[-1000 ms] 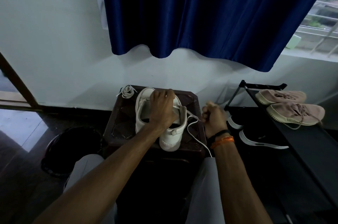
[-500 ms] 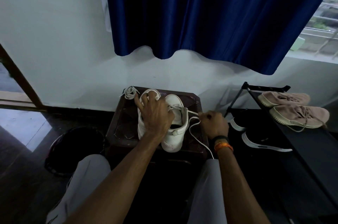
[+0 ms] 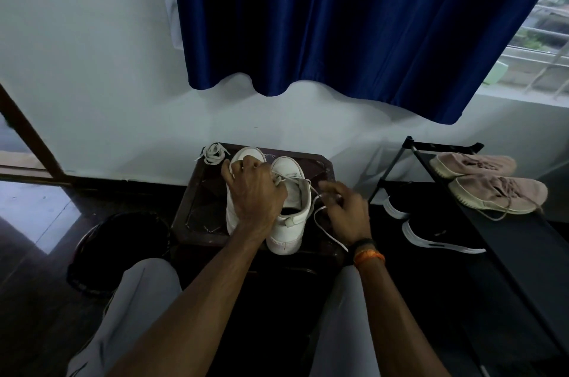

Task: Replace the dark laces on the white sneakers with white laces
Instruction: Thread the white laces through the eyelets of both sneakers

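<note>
1. Landmark is the dark stool (image 3: 197,207) in front of your knees: both white sneakers sit on top of it, toes toward the wall, right sneaker (image 3: 291,192) touching the left sneaker (image 3: 237,189).
2. Your left hand (image 3: 255,192) rests on top of the left sneaker, fingers curled over its front. Whether it's pinching lace is hidden.
3. Your right hand (image 3: 345,210) is just off the stool's right side, fingers curled round the white lace (image 3: 320,222), which runs from the right sneaker's eyelets and trails over the stool's near edge.
4. Progress, best guess: no dark laces visible anywhere, so removal looks done. The right sneaker is partly laced.
5. A spare white lace (image 3: 214,153) lies bundled at the stool's far left corner, so the left sneaker is probably still to do.
</note>
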{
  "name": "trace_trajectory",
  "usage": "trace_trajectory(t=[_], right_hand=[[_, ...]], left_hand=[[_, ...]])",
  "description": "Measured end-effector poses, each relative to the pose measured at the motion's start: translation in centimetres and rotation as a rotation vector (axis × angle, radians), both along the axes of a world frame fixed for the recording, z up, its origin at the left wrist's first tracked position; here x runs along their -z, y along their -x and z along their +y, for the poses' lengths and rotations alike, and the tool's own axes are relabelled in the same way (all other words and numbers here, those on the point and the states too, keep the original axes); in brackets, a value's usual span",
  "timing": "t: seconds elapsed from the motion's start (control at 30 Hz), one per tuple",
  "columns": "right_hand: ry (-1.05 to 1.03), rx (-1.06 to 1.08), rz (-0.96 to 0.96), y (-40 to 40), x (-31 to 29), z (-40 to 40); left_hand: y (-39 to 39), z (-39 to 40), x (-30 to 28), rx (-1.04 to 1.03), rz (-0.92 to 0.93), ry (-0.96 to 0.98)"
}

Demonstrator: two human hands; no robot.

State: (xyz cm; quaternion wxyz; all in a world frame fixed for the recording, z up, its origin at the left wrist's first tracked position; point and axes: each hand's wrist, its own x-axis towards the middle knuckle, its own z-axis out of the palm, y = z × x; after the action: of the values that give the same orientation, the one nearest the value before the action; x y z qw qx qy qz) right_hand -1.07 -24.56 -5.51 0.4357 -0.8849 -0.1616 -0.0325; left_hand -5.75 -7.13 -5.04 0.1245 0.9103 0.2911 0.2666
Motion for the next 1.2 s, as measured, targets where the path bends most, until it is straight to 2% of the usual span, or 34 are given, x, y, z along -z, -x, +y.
trace_trajectory(t=[0.1, 0.27, 0.5, 0.57, 0.67, 0.77, 0.87, 1.0, 1.13, 1.2], right_hand=[[-0.002, -0.081, -0.021, -0.2, 0.0, 2.1], [0.049, 0.111, -0.015, 0.1, 1.7, 2.1], [0.141, 0.380, 0.228, 0.3, 3.6, -2.0], [0.132, 0.371, 0.165, 0.4, 3.3, -1.9], [0.002, 0.258, 0.012, 0.1, 2.3, -0.6], [-0.092, 0.092, 0.000, -0.3, 1.5, 1.5], [-0.079, 0.019, -0.038, -0.6, 1.8, 2.9], [-0.021, 0.082, -0.036, -0.5, 2.7, 2.8], [0.011, 0.307, 0.009, -0.6, 3.8, 0.3], [-0.012, 0.345, 0.042, -0.5, 4.1, -0.9]], left_hand=[[0.1, 0.0, 0.0, 0.008, -0.004, 0.007], [0.1, 0.0, 0.1, 0.011, -0.019, 0.010], [0.0, 0.1, 0.4, 0.017, -0.057, 0.053], [-0.1, 0.2, 0.4, 0.020, -0.061, 0.062], [-0.1, 0.2, 0.5, 0.019, -0.069, 0.065], [-0.1, 0.1, 0.5, 0.021, -0.080, 0.072], [-0.1, 0.2, 0.5, 0.025, -0.072, 0.086], [-0.1, 0.2, 0.5, 0.027, -0.054, 0.103], [-0.1, 0.1, 0.4, 0.029, -0.060, 0.112], [-0.1, 0.1, 0.4, 0.037, -0.060, 0.108]])
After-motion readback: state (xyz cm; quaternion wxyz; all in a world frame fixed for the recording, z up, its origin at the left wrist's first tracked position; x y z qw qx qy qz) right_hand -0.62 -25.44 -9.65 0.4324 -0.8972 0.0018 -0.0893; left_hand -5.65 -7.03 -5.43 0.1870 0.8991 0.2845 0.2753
